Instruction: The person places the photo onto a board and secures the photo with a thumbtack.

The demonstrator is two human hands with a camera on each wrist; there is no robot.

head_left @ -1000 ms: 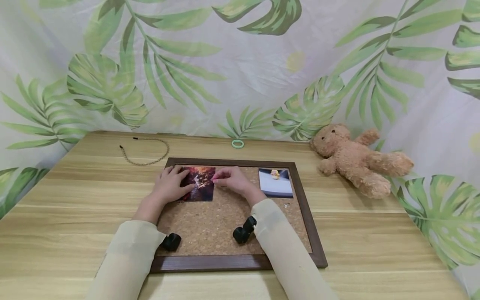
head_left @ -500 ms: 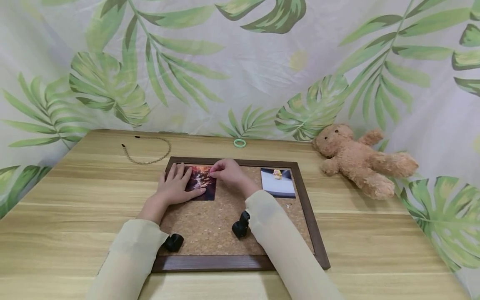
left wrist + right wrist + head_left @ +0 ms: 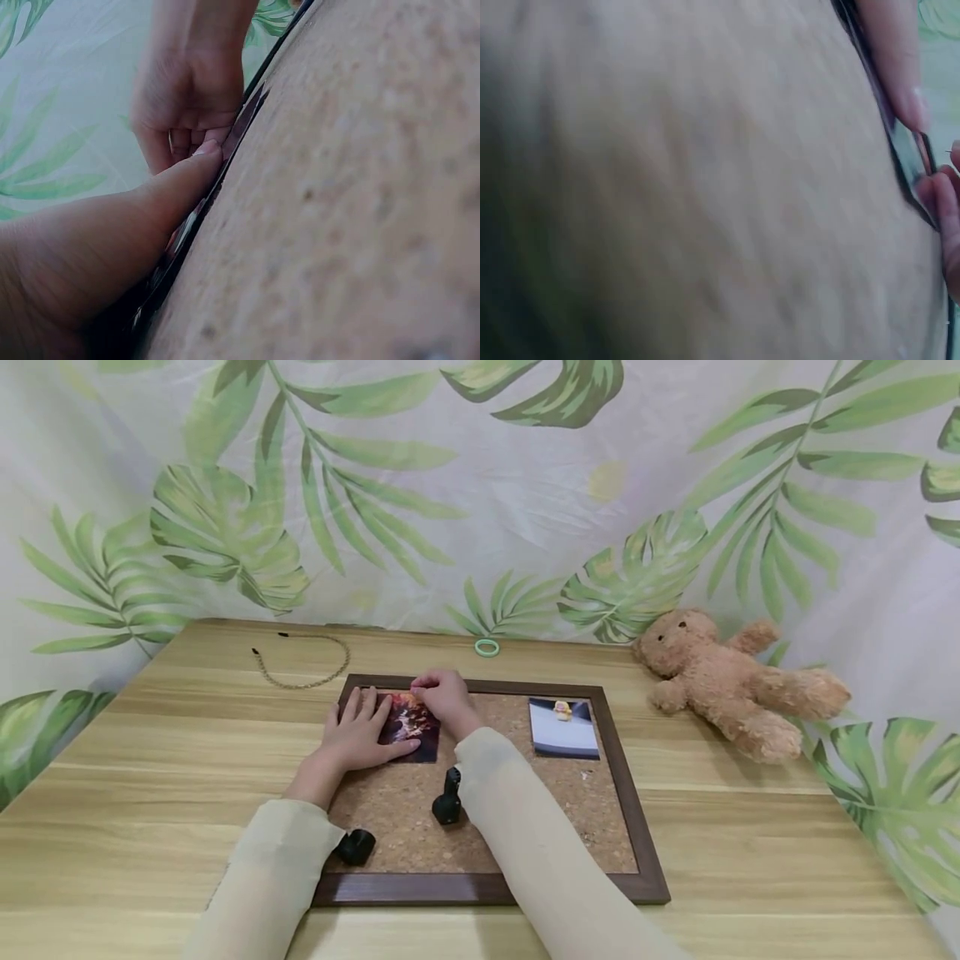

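My left hand [image 3: 356, 735] lies flat with spread fingers over the left part of a dark red-orange photo [image 3: 422, 742], pressing it to the corkboard [image 3: 405, 827]. Above that photo's upper edge, my right hand [image 3: 446, 700] pinches a small pink push pin between thumb and finger. Its thin needle [image 3: 949, 151] shows in the right wrist view; most of the pin is hidden by the fingers. A second photo [image 3: 564, 739], with a yellow toy figure in it, lies at the board's upper right. In the left wrist view the left thumb [image 3: 176, 184] holds the photo down.
A dark brown frame [image 3: 420, 889] borders the corkboard on the wooden table [image 3: 750, 843]. Behind it lie a gold chain [image 3: 303, 683] and a green ring [image 3: 487, 647]. A brown teddy bear [image 3: 720, 681] lies at the right, against the leaf-print cloth [image 3: 525, 485].
My right hand has moved left and upward, from the photo's right edge to its upper edge, still pinching the pin. My left hand has spread its fingers and stayed on the photo.
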